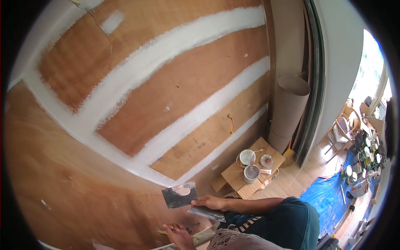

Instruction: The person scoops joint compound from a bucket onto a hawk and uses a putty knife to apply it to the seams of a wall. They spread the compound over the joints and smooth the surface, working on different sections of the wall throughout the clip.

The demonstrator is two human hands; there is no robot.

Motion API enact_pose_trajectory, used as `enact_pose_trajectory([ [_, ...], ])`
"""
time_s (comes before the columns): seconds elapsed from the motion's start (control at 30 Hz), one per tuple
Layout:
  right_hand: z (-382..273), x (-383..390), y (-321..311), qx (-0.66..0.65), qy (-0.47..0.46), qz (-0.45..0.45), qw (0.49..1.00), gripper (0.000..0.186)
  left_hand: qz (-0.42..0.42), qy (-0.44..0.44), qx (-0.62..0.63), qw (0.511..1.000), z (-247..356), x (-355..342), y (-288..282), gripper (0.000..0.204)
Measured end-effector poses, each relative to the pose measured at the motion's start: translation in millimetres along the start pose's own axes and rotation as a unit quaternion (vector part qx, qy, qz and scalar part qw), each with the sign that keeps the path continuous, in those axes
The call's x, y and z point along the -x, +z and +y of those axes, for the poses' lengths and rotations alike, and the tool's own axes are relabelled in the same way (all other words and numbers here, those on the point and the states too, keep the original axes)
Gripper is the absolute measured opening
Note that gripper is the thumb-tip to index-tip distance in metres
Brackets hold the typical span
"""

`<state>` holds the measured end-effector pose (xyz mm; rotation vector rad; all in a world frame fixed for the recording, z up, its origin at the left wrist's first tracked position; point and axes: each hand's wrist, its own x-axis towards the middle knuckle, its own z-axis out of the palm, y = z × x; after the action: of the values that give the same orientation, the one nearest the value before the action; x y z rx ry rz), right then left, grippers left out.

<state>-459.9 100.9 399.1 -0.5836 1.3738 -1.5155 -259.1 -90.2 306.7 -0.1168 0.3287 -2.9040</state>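
My right hand [211, 203] is closed on the edge of a dark, flat filling blade [177, 199], which carries a pale pinkish patch that looks like filler. Just below that hand is a second grey flat blade [208, 214]; how it is held cannot be made out. Lower down, my left hand [181, 237] is near the brown board wall [125, 208], its fingers apart and slightly bent, with nothing visible in them. Yellowish wires [161, 231] show beside its fingertips. White filler bands [175, 48] cover the joints of the boards.
A low cardboard-topped stand [233, 177] holds a grey-filled bucket [251, 175], a white tub [247, 157] and a round container [266, 161]. A large cardboard roll [287, 108] stands in the corner. At right, paint cans [346, 171] sit on blue sheeting [321, 196] near a wooden chair [342, 127].
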Motion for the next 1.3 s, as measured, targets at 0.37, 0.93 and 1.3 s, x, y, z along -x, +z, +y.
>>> enact_pose_trajectory([
  [0.37, -16.3, -2.2, -2.5, 0.018, 0.040, -0.063, 0.997, 0.050, 0.185, 0.110, -0.491, 0.844, 36.1, -16.0, -34.6, 0.052],
  [0.93, -14.8, 15.2, -8.6, 0.025, 0.003, -0.027, 0.999, 0.051, 0.194, 0.131, -0.483, 0.844, -109.1, -76.8, 58.1, 0.057],
  [1.3, -11.2, 24.3, -46.2, 0.045, -0.019, 0.022, 0.999, 0.053, 0.169, 0.191, -0.459, 0.851, -77.2, -126.1, 52.2, 0.057],
])
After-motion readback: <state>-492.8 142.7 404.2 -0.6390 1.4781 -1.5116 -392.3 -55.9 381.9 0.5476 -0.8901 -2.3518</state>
